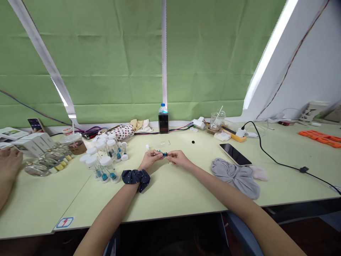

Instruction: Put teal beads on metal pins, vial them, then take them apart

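At the table [170, 199] there, the left hand [150, 159] and right hand [179, 158] pinch a small teal-and-black part [164, 154]; jars [106, 162] stand left, a phone [235, 154] lies right.

Left hand [149, 160] and right hand [180, 158] hold a small blue-and-black part [164, 154] at their fingertips; white-capped clear containers [106, 162] (several with blue contents) stand leftward on the table [173, 195].
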A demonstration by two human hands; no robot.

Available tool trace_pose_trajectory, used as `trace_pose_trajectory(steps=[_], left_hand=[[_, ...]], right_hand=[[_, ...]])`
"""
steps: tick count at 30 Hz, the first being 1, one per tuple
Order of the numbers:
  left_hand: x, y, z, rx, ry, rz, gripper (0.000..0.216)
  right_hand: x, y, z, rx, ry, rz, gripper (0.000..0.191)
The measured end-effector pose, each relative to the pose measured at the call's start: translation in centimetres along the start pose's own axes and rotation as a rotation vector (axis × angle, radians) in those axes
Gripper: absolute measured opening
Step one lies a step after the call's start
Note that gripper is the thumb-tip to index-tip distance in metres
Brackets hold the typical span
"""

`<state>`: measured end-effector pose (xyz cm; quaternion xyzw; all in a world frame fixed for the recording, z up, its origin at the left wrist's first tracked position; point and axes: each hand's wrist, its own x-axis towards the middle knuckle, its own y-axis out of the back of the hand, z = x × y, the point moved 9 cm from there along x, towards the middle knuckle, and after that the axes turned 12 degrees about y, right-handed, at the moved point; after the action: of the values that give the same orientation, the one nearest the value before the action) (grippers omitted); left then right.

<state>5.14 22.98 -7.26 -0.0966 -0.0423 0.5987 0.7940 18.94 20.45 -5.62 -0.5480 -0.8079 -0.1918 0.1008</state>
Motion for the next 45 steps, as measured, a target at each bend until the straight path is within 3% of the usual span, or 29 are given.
trace_pose_trajectory(steps=[8,24,28,32,38,45], left_hand=[[-0.3,-0.6,0.0,0.012,0.015,-0.032,0.030],[-0.3,-0.7,0.2,0.059,-0.009,-0.042,0.028],[0.0,0.4,0.3,0.019,-0.007,0.052,0.032],[0.1,1.7,0.3,-0.046,0.001,0.147,0.036],[0.0,2.9,0.2,-0.118,-0.003,0.228,0.036],[0.3,3.0,-0.3,-0.120,0.017,0.228,0.034]], right_hand=[[0.1,0.0,-0.4,-0.008,0.032,0.048,0.044],[0.3,0.1,-0.7,-0.015,0.049,0.001,0.041],[0.9,2.3,-0.4,-0.075,0.098,0.101,0.041],[1.1,6.0,0.7,-0.318,0.075,0.215,0.029],[1.0,7.0,1.5,-0.593,0.013,-0.052,0.010],[0.6,6.6,1.9,-0.573,-0.045,-0.269,0.013]])
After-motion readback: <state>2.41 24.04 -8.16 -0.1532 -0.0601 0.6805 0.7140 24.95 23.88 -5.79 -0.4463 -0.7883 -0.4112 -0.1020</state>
